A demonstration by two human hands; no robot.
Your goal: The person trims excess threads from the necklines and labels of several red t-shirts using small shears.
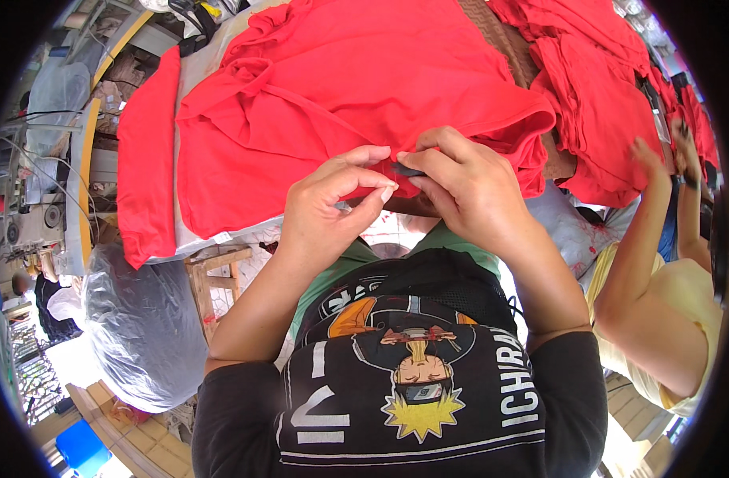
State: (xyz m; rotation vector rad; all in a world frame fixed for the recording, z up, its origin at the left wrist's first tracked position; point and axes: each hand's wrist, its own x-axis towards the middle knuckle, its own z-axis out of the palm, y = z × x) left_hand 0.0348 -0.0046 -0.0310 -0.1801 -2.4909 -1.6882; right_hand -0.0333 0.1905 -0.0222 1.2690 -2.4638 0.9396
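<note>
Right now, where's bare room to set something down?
Two narrow gaps: the pale strip between the left red piece and the main red cloth, and the brown strip between that cloth and the right red pile. Crowded: front middle, left hand beside right hand, which holds a small dark object.

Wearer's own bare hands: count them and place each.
2. The bare left hand is near the picture's centre, in front of the red cloth; the bare right hand is right of it, holding a small dark object. Both show clearly.
</note>
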